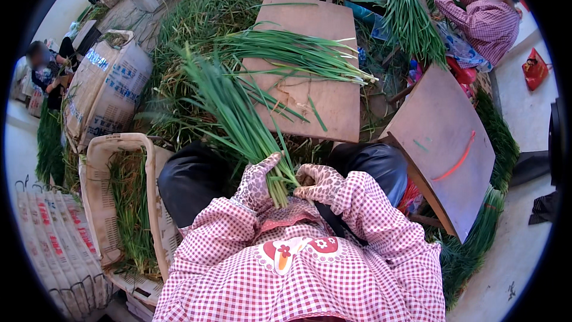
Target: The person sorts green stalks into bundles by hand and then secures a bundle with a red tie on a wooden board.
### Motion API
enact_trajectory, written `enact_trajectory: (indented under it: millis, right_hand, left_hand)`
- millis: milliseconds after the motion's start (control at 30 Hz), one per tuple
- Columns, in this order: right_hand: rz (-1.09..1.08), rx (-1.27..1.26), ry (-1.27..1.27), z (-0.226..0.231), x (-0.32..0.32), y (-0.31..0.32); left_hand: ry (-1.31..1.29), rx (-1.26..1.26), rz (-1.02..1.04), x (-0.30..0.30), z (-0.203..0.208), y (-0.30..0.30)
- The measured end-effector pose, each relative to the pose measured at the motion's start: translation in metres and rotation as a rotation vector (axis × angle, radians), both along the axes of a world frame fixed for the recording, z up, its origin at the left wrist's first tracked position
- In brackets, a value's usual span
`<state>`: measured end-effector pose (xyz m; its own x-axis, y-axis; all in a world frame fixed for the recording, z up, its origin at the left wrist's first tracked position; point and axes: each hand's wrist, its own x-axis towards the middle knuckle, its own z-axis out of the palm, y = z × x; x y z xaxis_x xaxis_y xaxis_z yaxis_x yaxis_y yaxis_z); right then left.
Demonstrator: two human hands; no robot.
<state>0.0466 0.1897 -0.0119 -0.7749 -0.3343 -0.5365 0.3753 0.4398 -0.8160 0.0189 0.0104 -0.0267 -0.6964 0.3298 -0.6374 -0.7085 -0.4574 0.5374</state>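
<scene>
Against my lap, my left hand (257,180), in a leopard-spotted glove, is closed round the lower stalks of a bunch of chives (235,107). The long green leaves fan up and to the left, away from me. My right hand (320,182), gloved the same way, is beside the stalk ends with curled fingers, pinching at the right edge of the bunch. Just beyond, a loose pile of chives (292,53) lies across a low wooden board (333,107), its pale ends to the right.
A white basket (95,203) with green leaves stands at my left. Heaped leaves (196,24) cover the floor beyond it. To my right is a tilted board (447,143) with a red strip (457,158). A co-worker (476,24) sits at the far right by hanging chives (408,18).
</scene>
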Motion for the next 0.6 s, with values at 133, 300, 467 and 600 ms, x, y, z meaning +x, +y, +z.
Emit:
enact_trajectory:
  millis: [133, 300, 467, 600]
  right_hand:
    - [-0.035, -0.166, -0.146, -0.008, -0.008, 0.002]
    - [-0.293, -0.306, -0.349, -0.007, -0.033, -0.015]
    - [-0.221, -0.038, -0.199, -0.016, -0.047, -0.032]
    - [0.336, 0.625, 0.058, -0.025, -0.058, -0.013]
  left_hand:
    - [0.023, -0.033, 0.018, -0.002, 0.005, 0.002]
    - [0.005, -0.05, 0.144, -0.002, 0.005, -0.001]
    - [0.211, -0.23, 0.338, -0.013, -0.009, -0.013]
    - [0.291, -0.397, 0.528, -0.021, -0.001, -0.014]
